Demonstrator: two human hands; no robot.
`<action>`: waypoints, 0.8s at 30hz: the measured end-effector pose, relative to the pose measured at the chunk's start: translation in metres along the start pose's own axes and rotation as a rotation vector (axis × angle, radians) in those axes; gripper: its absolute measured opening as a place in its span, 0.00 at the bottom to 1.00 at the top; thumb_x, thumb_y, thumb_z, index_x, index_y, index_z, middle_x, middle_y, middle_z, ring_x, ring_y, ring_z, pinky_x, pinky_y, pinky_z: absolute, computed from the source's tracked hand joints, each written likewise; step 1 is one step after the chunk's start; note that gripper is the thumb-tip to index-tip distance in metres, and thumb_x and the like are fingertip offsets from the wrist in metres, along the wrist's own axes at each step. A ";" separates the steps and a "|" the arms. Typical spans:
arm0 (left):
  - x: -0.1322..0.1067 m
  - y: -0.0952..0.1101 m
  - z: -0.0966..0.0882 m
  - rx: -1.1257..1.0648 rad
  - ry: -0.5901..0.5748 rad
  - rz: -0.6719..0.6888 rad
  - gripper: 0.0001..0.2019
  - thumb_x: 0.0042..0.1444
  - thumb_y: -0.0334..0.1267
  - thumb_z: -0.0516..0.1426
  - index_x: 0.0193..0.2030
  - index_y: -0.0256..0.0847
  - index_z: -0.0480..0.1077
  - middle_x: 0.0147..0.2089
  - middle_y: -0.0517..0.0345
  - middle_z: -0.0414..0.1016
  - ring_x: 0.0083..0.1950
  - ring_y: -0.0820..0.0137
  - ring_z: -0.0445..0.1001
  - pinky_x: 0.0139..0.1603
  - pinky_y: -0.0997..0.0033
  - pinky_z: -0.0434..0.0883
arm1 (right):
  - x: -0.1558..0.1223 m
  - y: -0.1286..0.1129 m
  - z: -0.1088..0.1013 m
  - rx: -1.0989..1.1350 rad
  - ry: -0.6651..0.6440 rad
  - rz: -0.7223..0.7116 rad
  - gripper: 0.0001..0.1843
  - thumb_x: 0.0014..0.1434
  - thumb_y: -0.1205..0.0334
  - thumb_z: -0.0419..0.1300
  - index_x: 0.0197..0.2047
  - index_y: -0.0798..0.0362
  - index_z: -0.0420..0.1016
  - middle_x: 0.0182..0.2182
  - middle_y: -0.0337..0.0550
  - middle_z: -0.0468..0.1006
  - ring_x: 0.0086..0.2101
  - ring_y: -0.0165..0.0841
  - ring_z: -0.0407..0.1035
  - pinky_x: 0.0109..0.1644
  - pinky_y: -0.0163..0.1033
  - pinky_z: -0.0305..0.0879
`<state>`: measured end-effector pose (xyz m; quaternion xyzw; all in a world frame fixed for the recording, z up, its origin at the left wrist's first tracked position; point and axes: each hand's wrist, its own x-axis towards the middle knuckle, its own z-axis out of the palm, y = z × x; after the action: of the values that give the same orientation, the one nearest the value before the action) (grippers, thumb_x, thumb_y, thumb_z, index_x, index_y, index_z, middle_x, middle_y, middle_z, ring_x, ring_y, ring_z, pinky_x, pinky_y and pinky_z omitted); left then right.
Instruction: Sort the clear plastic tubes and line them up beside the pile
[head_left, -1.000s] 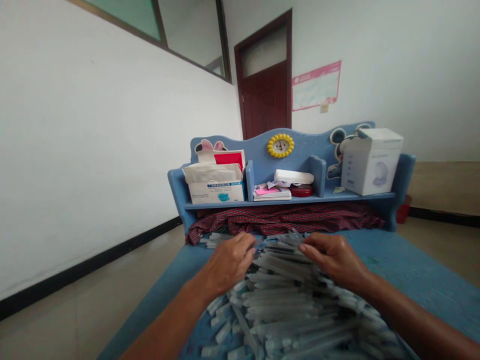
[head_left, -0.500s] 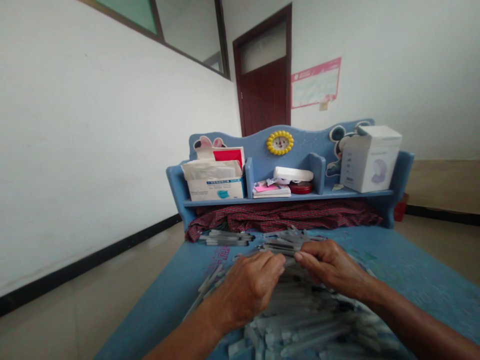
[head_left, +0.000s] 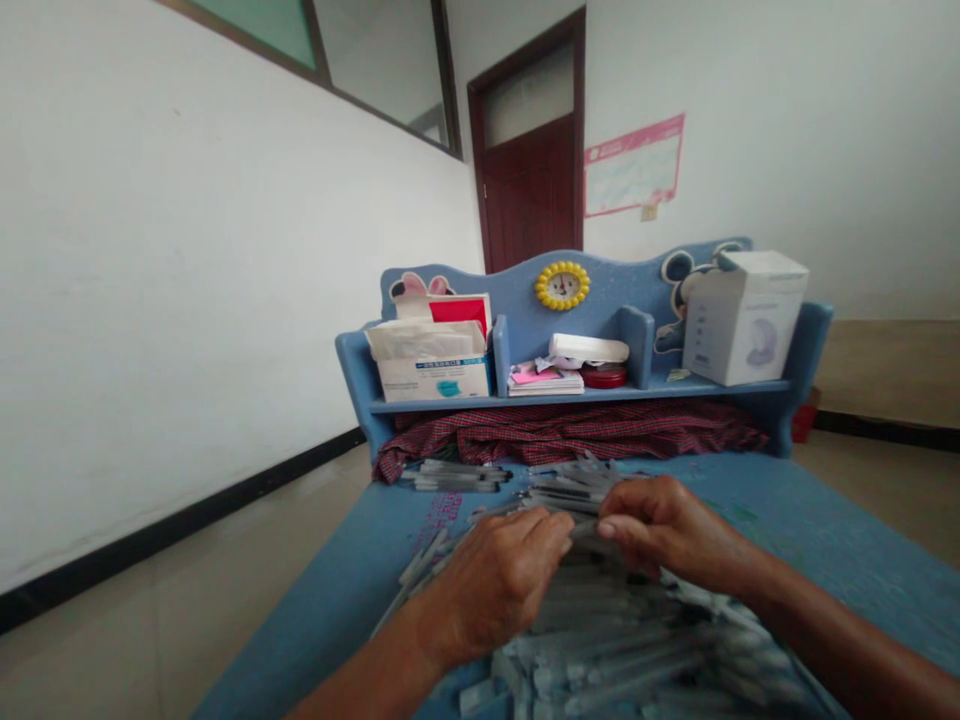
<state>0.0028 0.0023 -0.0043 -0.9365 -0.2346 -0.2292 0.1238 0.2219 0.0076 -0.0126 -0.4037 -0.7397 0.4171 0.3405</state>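
Note:
A big heap of clear plastic tubes covers the near part of a blue desk. My left hand rests on the heap with its fingers curled round a bunch of the tubes. My right hand is close beside it, fingertips pinched on tubes at the heap's far end. The two hands nearly touch. A small neat bundle of tubes lies apart at the far left of the desk. More loose tubes lie just beyond my fingers.
A red checked cloth lies under the desk's blue shelf. The shelf holds a mask box, papers, a red tin and a white carton. A brown door stands behind.
My left hand has come back from the far left of the heap toward me and closed on tubes next to my right hand. A neat bundle now lies at the far left.

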 end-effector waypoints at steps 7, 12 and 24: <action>0.000 -0.001 0.001 0.002 0.052 0.017 0.08 0.63 0.30 0.46 0.42 0.37 0.65 0.31 0.55 0.72 0.33 0.70 0.74 0.34 0.73 0.71 | 0.001 0.002 0.002 0.072 -0.014 0.015 0.15 0.56 0.50 0.57 0.28 0.54 0.67 0.16 0.35 0.68 0.15 0.24 0.59 0.18 0.29 0.54; 0.000 -0.003 0.002 -0.004 0.071 0.030 0.08 0.63 0.30 0.46 0.42 0.37 0.66 0.32 0.54 0.73 0.35 0.69 0.74 0.36 0.73 0.72 | 0.002 0.001 0.001 0.106 -0.005 0.017 0.14 0.53 0.51 0.60 0.31 0.54 0.68 0.18 0.35 0.69 0.16 0.25 0.60 0.18 0.29 0.57; 0.001 -0.004 0.002 -0.009 0.100 0.020 0.09 0.63 0.30 0.46 0.42 0.37 0.66 0.32 0.53 0.73 0.35 0.69 0.75 0.35 0.73 0.72 | 0.003 -0.001 0.002 0.142 -0.007 -0.004 0.14 0.53 0.56 0.61 0.39 0.53 0.64 0.19 0.31 0.67 0.16 0.23 0.58 0.17 0.27 0.54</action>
<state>0.0022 0.0070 -0.0051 -0.9269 -0.2175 -0.2753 0.1334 0.2183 0.0094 -0.0117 -0.3755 -0.7104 0.4691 0.3665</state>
